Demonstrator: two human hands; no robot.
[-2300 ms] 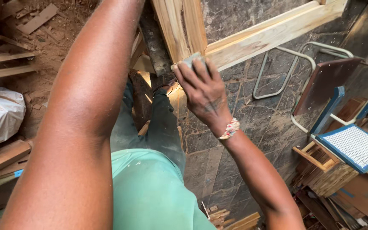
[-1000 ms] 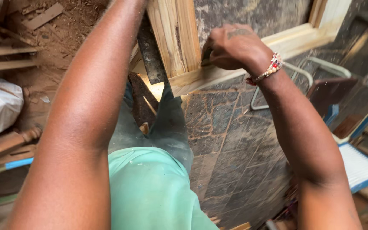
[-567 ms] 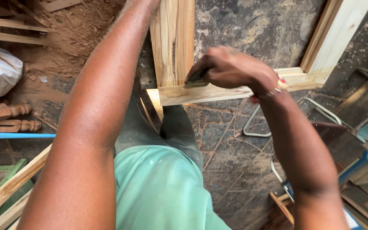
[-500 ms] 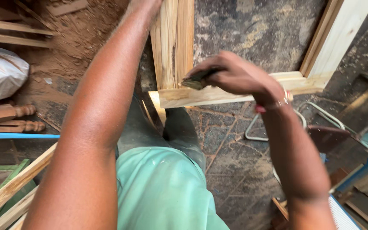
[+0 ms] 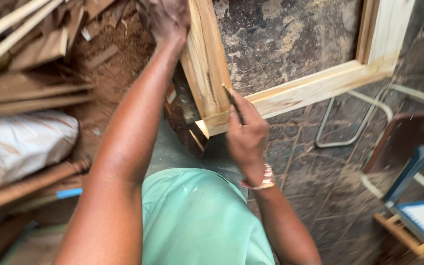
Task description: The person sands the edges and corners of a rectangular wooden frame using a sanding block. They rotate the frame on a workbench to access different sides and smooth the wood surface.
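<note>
Two hands are working at one corner of a pale wooden frame (image 5: 290, 93) standing upright over the dark stone floor (image 5: 320, 181). Left hand (image 5: 165, 17) is gripping the upright member near its top, fingers wrapped around the edge, arm stretched out straight. Right hand (image 5: 245, 135) is pressing a thin dark sanding piece (image 5: 233, 102) against the corner joint, fingers closed on it, wrist bent upward. Both rails are looking joined and mostly smooth; judging by this, corner finishing is under way and not complete. Loose timber (image 5: 30, 93) and a white sack (image 5: 20, 147) are lying to the left.
</note>
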